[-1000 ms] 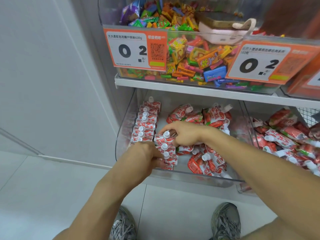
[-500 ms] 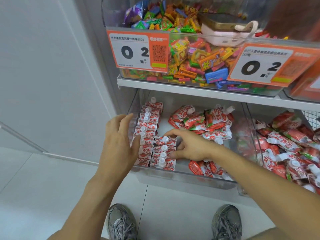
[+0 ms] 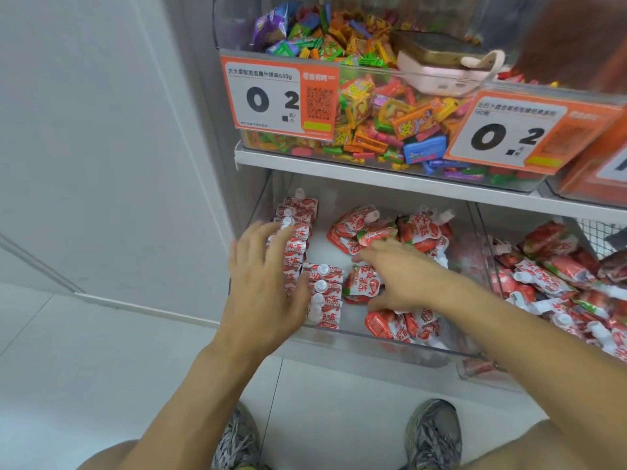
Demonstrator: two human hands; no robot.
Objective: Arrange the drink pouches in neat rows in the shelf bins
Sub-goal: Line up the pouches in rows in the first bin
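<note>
Left hand [image 3: 268,283]: fingers [image 3: 271,234] are spread and nearly straight, laid flat against the outer side of the long row of drink pouches [image 3: 295,232]. Nothing is gripped. This row is stood upright along the left wall of the clear shelf bin [image 3: 390,340], white caps up, and runs from just under the fingertips back to the rear of the bin.

Just right of the left thumb a short second row [image 3: 324,293] is seen, touching the long row, caps up, reaching the bin's front wall.

Right hand [image 3: 403,276]: fingers are extended and only loosely bent, and are laid over a loose pouch [image 3: 361,283] lying flat just right of the short row. The thumb is seen below that pouch. Whether the pouch is pinched or only touched cannot be told; motion blur is noted on the fingertips.

Beyond the right fingertips a loose heap [image 3: 383,228] of pouches is piled towards the rear of the bin. Below the right wrist more loose pouches [image 3: 400,325] are lying at the front wall.

Further right, a neighbouring bin [image 3: 559,283] is filled with unsorted pouches. On the shelf above, a candy bin [image 3: 373,113] with price tags [image 3: 271,96] is seen.
</note>
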